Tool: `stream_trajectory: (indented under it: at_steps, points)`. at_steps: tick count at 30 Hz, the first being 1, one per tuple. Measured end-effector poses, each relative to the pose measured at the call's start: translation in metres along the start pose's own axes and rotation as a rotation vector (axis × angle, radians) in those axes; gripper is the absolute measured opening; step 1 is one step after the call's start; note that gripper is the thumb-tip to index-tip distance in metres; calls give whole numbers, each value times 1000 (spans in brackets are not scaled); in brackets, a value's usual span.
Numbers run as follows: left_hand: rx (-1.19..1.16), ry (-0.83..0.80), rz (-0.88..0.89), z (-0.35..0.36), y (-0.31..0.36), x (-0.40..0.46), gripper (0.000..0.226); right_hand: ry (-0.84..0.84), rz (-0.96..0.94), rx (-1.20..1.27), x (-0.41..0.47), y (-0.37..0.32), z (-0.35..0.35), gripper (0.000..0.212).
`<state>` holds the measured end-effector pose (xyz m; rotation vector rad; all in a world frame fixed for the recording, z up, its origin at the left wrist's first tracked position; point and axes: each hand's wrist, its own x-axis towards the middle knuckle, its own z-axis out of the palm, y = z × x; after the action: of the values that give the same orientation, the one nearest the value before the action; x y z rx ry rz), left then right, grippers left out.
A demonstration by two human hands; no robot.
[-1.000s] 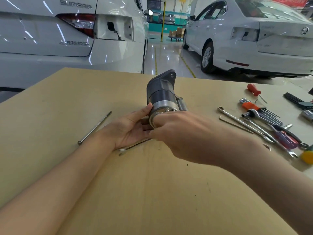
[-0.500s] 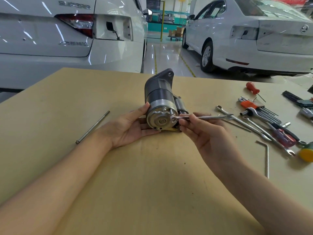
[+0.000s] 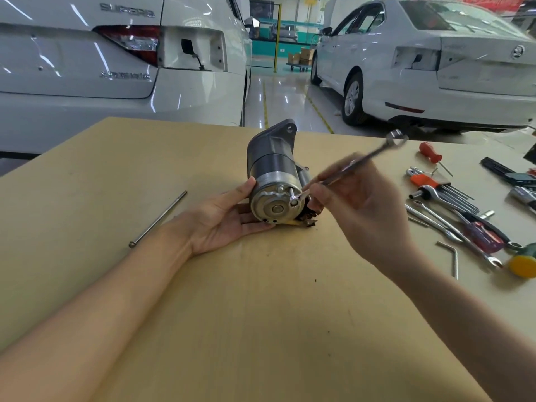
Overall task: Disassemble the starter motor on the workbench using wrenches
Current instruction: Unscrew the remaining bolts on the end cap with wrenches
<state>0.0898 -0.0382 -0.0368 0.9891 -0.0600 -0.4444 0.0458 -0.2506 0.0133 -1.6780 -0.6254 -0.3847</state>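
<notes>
Head view: starter motor (image 3: 274, 177) lying at the workbench (image 3: 261, 329) centre, cradled by the open left hand (image 3: 229, 219). Right hand (image 3: 362, 204) closed on a combination wrench (image 3: 348, 166), its open end seated on a through-bolt head (image 3: 294, 202) (protruding, apparently part-loosened). One long bolt (image 3: 158, 219) lies removed; housing still assembled.

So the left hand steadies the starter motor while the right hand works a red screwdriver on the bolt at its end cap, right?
Not quite. In the head view the right hand works a wrench, not a screwdriver, on the bolt. The red screwdriver lies untouched on the workbench. The left hand does steady the starter motor.
</notes>
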Motion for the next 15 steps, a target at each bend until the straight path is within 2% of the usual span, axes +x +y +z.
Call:
stream_trajectory:
  at_steps: [2, 4, 7, 9, 11, 13, 15]
  points:
    - [7, -5, -4, -1, 0, 1, 80, -127, -154, -320, 10, -10, 4, 17]
    - [14, -23, 7, -1, 0, 0, 64, -282, -304, -576, 20, -20, 13, 26]
    - [34, -71, 23, 1, 0, -3, 43, -641, -432, -893, 26, -32, 29, 27]
    - [-16, 4, -3, 1, 1, -3, 53, -798, -509, -1059, 26, -35, 36, 25]
    - [-59, 40, -23, 2, 1, -2, 67, -835, -547, -1132, 23, -35, 38, 25]
    - [-61, 62, -20, 5, 2, -1, 70, -832, -556, -1124, 19, -35, 35, 24]
    - [-57, 60, -49, 2, 0, 0, 67, -795, -478, -935, 11, -32, 27, 16]
